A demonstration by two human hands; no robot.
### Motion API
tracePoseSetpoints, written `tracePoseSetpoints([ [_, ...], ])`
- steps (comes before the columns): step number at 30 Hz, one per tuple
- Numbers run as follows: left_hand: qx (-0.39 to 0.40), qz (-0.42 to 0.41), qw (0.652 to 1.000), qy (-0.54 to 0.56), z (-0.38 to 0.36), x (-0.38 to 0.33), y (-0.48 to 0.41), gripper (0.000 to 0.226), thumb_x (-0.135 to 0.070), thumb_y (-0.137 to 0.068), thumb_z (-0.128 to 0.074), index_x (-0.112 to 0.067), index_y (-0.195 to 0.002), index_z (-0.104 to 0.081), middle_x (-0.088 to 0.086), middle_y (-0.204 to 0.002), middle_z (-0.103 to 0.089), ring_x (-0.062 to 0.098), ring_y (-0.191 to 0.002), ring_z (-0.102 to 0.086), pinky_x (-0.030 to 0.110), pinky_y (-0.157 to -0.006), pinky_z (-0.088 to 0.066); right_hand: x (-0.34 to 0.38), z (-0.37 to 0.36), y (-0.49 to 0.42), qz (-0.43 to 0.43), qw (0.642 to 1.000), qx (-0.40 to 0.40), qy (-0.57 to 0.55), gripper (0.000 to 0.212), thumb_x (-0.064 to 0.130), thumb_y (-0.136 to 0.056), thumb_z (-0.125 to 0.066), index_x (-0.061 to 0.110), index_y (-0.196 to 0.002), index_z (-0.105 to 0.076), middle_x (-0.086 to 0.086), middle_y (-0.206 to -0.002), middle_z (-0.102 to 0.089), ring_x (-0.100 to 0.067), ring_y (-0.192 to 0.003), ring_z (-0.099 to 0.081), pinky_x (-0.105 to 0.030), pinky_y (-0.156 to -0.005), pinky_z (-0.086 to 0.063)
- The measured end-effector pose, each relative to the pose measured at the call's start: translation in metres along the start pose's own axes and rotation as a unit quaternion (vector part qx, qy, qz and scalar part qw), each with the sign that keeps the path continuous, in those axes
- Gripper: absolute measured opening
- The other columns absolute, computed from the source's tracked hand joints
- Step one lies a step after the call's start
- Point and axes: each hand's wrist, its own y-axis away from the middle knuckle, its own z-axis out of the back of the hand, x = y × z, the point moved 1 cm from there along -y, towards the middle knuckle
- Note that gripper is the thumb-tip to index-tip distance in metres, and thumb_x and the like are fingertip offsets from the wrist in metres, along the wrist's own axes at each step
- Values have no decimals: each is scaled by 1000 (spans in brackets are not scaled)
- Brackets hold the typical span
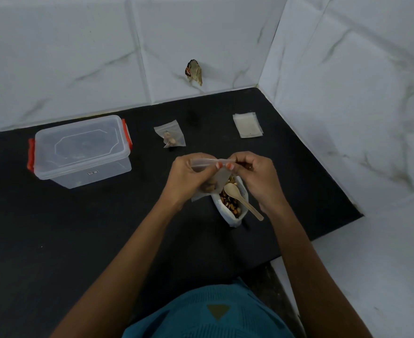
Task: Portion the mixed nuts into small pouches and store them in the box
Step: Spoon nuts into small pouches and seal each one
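Note:
Both hands hold a small clear pouch [219, 178] with a few nuts in its bottom, above the black counter. My left hand [188, 178] grips its left side and top strip. My right hand [254, 176] pinches the top strip at its right end. Just below stands an open white bag of mixed nuts [230, 208] with a wooden spoon [242, 198] lying in it. A filled pouch [169, 136] lies flat farther back. The clear plastic box [79, 152] with orange clips stands at the left, lid on.
A stack of empty pouches [247, 124] lies at the back right of the black counter [103, 228]. White marbled tile walls close the back and the right side. The counter's front right edge drops off beside my right arm.

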Motion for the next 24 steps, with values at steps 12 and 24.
tracePoseSetpoints([
  [12, -10, 23, 1000, 16, -1, 5, 3, 7, -14, -83, -63, -17, -90, -63, 0, -88, -65, -1, -73, -66, 12, -58, -50, -6, 1, 1, 7, 999, -22, -28, 11, 1, -85, -59, 8, -91, -65, 2, -94, -62, -6, -91, -59, -21, -81, -51],
  [24, -84, 18, 995, 47, 14, 23, -8, 12, -7, -88, -57, -18, -88, -61, -5, -90, -65, 0, -83, -65, 13, -69, -52, -16, -10, -16, -69, 991, 9, -116, 11, 13, -89, -57, 22, -94, -59, -6, -109, -62, -20, -106, -60, -36, -88, -52],
])
